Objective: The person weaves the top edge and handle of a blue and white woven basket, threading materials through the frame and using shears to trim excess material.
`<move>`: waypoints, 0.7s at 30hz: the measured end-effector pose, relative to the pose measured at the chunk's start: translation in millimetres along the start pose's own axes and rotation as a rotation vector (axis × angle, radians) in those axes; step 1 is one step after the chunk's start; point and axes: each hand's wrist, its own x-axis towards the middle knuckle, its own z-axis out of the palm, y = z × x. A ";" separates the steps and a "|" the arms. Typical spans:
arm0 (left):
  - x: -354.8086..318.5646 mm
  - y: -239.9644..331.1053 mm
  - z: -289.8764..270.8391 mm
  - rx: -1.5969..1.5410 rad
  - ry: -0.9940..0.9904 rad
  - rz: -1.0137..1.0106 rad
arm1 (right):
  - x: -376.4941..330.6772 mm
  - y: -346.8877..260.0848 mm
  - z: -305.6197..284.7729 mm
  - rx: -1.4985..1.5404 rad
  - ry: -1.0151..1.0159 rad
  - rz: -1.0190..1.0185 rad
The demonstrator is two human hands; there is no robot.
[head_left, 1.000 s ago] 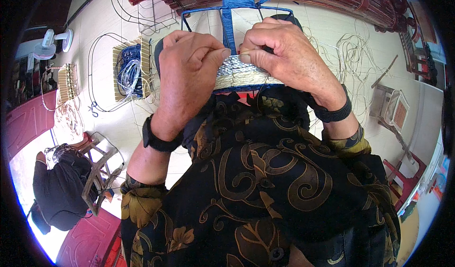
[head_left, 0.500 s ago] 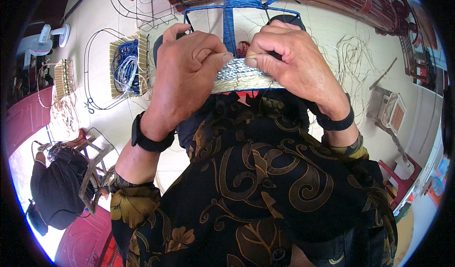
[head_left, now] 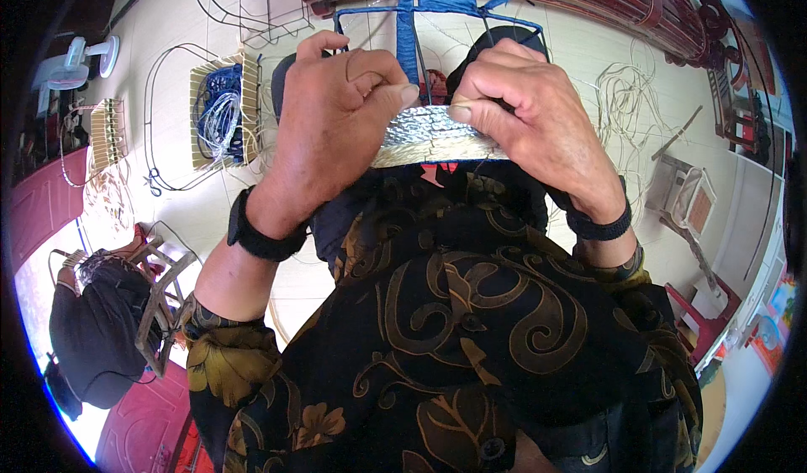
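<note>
Across my lap lies a woven band point(head_left: 424, 128) of silvery and cream strands, set in a frame point(head_left: 370, 11) wrapped in blue. My left hand point(head_left: 336, 116) is above the band's left part, thumb tip pressed against the curled forefinger; whatever lies in that pinch is too small to make out. At the upper right edge of the weaving, my right hand point(head_left: 525, 112) pinches a thin strand between thumb and fingers. Dark upright wires of the frame show between the hands. Both hands hide the ends of the band.
A basket point(head_left: 200, 120) of blue and white cord stands on the floor at left, beside bent wire frames point(head_left: 150, 120). Loose pale strands point(head_left: 630, 95) spread at right near a wooden stool point(head_left: 685, 196). Another person point(head_left: 101, 330) sits at lower left. Dark red furniture point(head_left: 588, 7) stands ahead.
My hands have moved slightly apart, the right one shifting rightward along the band's upper edge. The blue frame has shifted a little to the right.
</note>
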 end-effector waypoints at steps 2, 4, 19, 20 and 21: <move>4.1 -4.2 -1.9 0.009 -0.067 -0.042 | 1.2 1.6 0.3 -0.027 0.006 -0.025; 10.2 -12.1 -5.5 -0.031 -0.117 -0.049 | 2.7 3.4 0.3 -0.028 0.000 -0.040; 31.4 -21.5 3.0 0.536 -0.244 0.305 | 4.6 0.3 -7.9 0.031 -0.098 0.073; 32.8 -20.1 3.2 0.601 -0.231 0.349 | 4.0 0.9 -9.6 -0.015 -0.118 0.073; 32.2 -23.3 3.8 0.601 -0.227 0.346 | 4.7 0.7 -10.8 -0.017 -0.121 0.070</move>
